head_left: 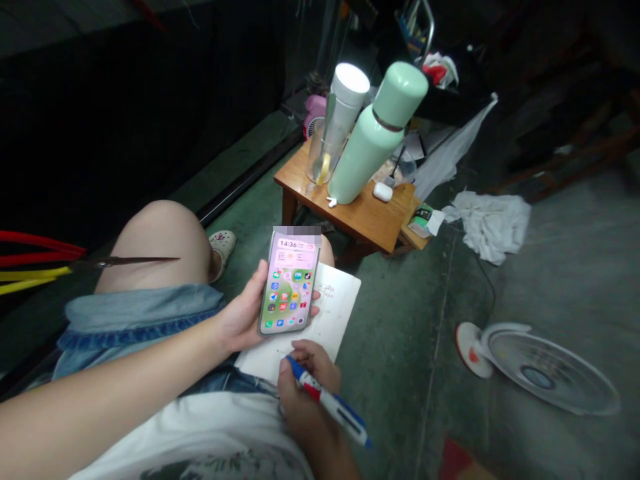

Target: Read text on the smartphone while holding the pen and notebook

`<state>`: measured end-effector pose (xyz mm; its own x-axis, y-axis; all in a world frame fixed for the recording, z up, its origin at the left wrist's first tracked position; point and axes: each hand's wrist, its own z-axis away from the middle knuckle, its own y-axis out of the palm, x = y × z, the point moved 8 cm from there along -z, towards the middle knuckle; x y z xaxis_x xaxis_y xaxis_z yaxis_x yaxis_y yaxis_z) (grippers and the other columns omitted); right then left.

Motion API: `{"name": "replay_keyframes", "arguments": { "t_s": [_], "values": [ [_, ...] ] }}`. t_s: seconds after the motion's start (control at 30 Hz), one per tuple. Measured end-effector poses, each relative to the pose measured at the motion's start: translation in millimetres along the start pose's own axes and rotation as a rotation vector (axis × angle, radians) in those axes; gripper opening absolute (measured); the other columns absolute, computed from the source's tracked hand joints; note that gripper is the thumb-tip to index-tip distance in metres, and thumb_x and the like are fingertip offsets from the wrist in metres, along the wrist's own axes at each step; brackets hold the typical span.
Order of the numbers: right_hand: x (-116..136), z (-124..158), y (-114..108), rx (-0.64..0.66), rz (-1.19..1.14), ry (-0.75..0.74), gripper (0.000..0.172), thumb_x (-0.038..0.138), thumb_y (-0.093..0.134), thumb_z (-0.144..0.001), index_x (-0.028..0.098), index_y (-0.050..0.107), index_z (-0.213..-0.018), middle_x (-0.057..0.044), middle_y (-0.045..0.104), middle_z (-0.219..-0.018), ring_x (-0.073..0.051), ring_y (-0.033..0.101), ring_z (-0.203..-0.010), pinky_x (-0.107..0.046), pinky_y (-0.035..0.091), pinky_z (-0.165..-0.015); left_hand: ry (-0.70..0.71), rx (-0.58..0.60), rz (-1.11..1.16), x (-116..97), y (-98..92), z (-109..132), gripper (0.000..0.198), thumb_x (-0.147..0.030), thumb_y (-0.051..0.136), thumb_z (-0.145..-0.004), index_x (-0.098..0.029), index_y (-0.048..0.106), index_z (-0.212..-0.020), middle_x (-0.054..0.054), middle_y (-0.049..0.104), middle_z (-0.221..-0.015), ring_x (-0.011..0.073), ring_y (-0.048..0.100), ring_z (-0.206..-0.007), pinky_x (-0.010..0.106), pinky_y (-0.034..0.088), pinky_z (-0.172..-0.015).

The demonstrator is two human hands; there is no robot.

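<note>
My left hand (245, 310) is wrapped round a smartphone (290, 283), whose lit screen shows a clock and rows of app icons. Beneath the phone an open notebook (337, 320) rests on my lap, with faint writing near its top. A blue, white and red pen (333, 403) sits between the thumb and fingers of my right hand (310, 373), just below the phone. The pen's lower end points back toward me. Part of the notebook is covered by the phone and both hands.
A small wooden table (300, 177) ahead bears a mint-green bottle (367, 147), a white-lidded cup (347, 93), a clear glass (320, 157) and a white earbud case (383, 192). Scissors (100, 262) lie at the left. On the floor at right are a fan (545, 373) and white cloth (493, 223).
</note>
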<state>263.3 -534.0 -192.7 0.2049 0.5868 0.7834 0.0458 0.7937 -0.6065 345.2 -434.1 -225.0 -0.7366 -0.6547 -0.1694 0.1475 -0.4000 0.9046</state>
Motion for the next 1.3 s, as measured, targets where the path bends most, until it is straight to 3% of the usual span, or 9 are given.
{"name": "replay_keyframes", "arguments": {
  "t_s": [0.1,0.27,0.53,0.63,0.9,1.03,1.17,1.3],
  "values": [
    [6,-1,8,0.025,0.020,-0.010,0.010,0.028,0.061,-0.072,0.022,0.064,-0.081,0.002,0.067,-0.072,-0.012,0.063,-0.065,-0.022,0.050,-0.064,-0.001,-0.025,0.013,4,-0.1,2,0.075,-0.064,0.032,-0.086,-0.014,0.034,-0.142,0.020,0.067,-0.114,0.0321,0.066,-0.099,0.050,0.037,-0.099],
    [-13,-3,12,-0.066,0.031,0.061,0.016,0.038,0.062,-0.076,0.021,0.063,-0.075,0.003,0.065,-0.063,-0.011,0.060,-0.056,-0.021,0.047,-0.054,-0.020,-0.003,0.047,7,2.0,3,0.073,-0.064,0.033,-0.086,-0.015,0.036,-0.141,0.020,0.067,-0.115,0.0311,0.066,-0.099,0.051,0.034,-0.101],
    [-1,-9,15,-0.086,0.126,-0.151,0.018,0.032,0.059,-0.080,0.020,0.058,-0.066,0.004,0.062,-0.059,-0.009,0.057,-0.054,-0.020,0.044,-0.055,-0.044,0.008,0.075,9,1.0,-1,0.073,-0.063,0.026,-0.088,-0.013,0.038,-0.140,0.017,0.071,-0.103,0.0250,0.068,-0.089,0.040,0.041,-0.092],
    [5,-12,16,-0.115,0.096,-0.195,0.015,0.030,0.059,-0.079,0.020,0.059,-0.068,0.003,0.063,-0.061,-0.010,0.059,-0.055,-0.021,0.046,-0.057,-0.066,0.030,0.076,11,0.5,-2,0.074,-0.064,0.026,-0.088,-0.012,0.037,-0.140,0.018,0.071,-0.103,0.0262,0.068,-0.090,0.040,0.042,-0.088],
    [-2,-11,25,-0.038,0.133,-0.122,0.020,0.031,0.058,-0.080,0.021,0.057,-0.062,0.002,0.063,-0.060,-0.011,0.059,-0.056,-0.021,0.046,-0.056,-0.084,0.015,0.089,7,-4.8,0,0.074,-0.068,0.028,-0.085,-0.017,0.044,-0.135,0.016,0.070,-0.105,0.0293,0.066,-0.096,0.043,0.039,-0.092],
    [-3,-11,18,-0.129,-0.013,-0.118,0.022,0.031,0.060,-0.078,0.020,0.053,-0.060,0.003,0.061,-0.056,-0.010,0.057,-0.051,-0.021,0.046,-0.053,-0.082,-0.019,0.090,5,-4.2,-1,0.074,-0.066,0.026,-0.086,-0.015,0.042,-0.136,0.016,0.070,-0.101,0.0273,0.068,-0.089,0.042,0.041,-0.089],
    [-7,-7,5,-0.279,-0.109,0.037,0.019,0.036,0.064,-0.074,0.019,0.058,-0.070,0.003,0.060,-0.058,-0.010,0.054,-0.050,-0.021,0.044,-0.050,-0.092,-0.045,0.124,2,-5.1,-2,0.075,-0.067,0.026,-0.085,-0.014,0.043,-0.136,0.015,0.071,-0.096,0.0258,0.069,-0.080,0.041,0.042,-0.085],
    [5,-9,5,-0.190,-0.084,0.008,0.022,0.040,0.064,-0.074,0.019,0.059,-0.068,0.001,0.061,-0.063,-0.010,0.055,-0.056,-0.022,0.044,-0.055,-0.117,-0.022,0.174,2,-4.9,-4,0.076,-0.069,0.028,-0.084,-0.016,0.042,-0.137,0.015,0.070,-0.098,0.0248,0.068,-0.077,0.041,0.043,-0.085]
  ]
}}
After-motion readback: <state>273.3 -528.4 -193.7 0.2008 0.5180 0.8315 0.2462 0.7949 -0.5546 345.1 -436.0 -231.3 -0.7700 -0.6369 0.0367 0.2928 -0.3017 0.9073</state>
